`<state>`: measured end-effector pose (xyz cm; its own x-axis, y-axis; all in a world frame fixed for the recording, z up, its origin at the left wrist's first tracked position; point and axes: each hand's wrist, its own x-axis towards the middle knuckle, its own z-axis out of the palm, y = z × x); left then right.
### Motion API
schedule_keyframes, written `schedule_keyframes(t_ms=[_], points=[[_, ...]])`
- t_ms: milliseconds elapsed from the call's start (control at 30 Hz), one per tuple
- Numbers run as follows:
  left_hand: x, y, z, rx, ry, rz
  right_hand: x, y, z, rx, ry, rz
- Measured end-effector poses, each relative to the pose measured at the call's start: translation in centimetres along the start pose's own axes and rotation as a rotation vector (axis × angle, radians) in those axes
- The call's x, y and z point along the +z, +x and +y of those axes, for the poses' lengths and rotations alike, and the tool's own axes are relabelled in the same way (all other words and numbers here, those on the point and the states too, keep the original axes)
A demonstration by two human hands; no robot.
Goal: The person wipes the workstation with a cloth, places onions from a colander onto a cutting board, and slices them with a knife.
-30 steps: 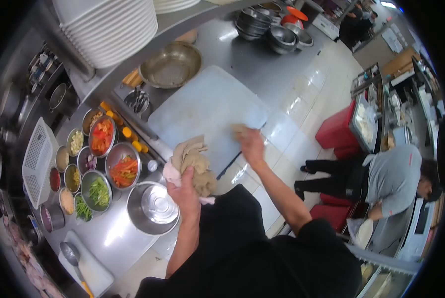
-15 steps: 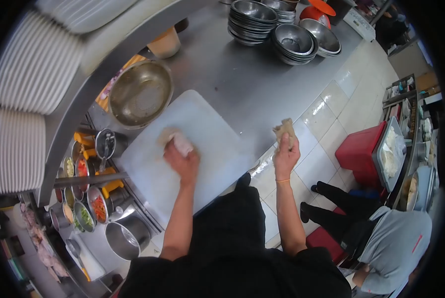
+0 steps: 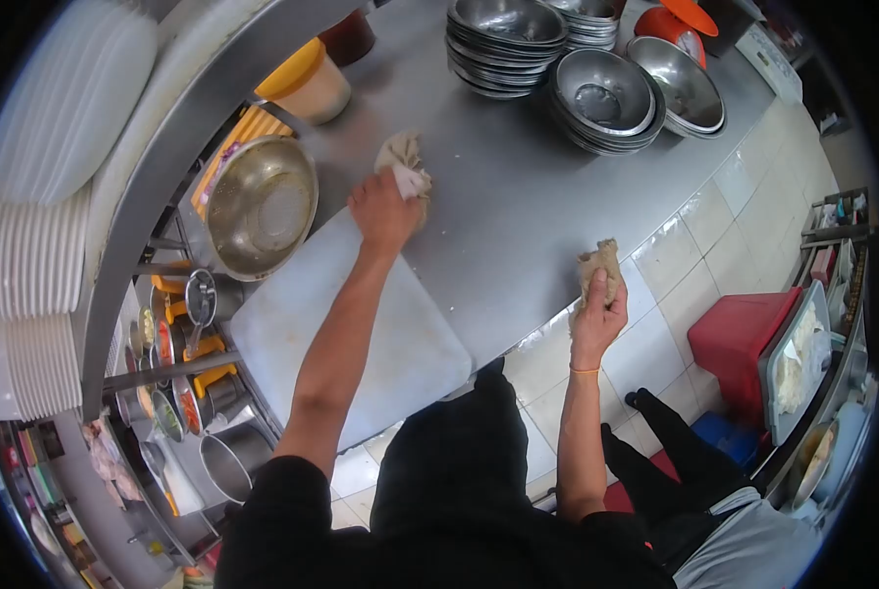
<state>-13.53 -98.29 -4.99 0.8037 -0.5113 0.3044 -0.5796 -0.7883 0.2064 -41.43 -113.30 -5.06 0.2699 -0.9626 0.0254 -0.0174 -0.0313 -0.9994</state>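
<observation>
My left hand [image 3: 385, 213] is closed on a crumpled pale cloth [image 3: 401, 157], pressed to the steel counter [image 3: 518, 245] just past the far corner of the white cutting board [image 3: 361, 324]. Over the counter's right edge, my right hand [image 3: 598, 319] grips a folded brownish cloth [image 3: 601, 267] between thumb and fingers. A metal bowl [image 3: 307, 201] stands left of my left hand, against the board's far left side. Small crumbs dot the counter near the left-hand cloth.
Stacked steel bowls [image 3: 506, 54] stand at the back. An orange-rimmed tub [image 3: 312, 88] is behind the metal bowl. White plates [image 3: 27, 265] fill a shelf at left, above pans of cut vegetables [image 3: 167, 412]. A co-worker in grey [image 3: 753, 545] is at right, near a red bin [image 3: 739, 329].
My left hand has moved with its cloth off the cutting board, away from me onto the counter. The right hand still holds its cloth. The view has shifted slightly.
</observation>
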Motion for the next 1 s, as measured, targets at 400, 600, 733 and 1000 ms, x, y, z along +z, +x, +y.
schedule_keyframes(t_ms=[400, 600, 733, 1000], points=[[-9.5, -18.0, 13.6, -0.274, -0.969, -0.46, 9.2, 4.9, 1.0, -0.439, -0.474, -0.704], [-10.4, -9.3, 9.2, -0.348, -0.867, -0.254, 17.8, 15.2, -10.5, -1.099, -0.482, -0.553], [-10.2, -12.0, 9.1, 0.067, -0.463, -0.061, 23.9, 27.4, -10.3, -0.973, -1.078, -0.778], [-23.9, -26.5, -0.2, -0.349, -0.978, -0.508, 24.7, 31.0, -13.9, -1.118, -0.997, -0.746]])
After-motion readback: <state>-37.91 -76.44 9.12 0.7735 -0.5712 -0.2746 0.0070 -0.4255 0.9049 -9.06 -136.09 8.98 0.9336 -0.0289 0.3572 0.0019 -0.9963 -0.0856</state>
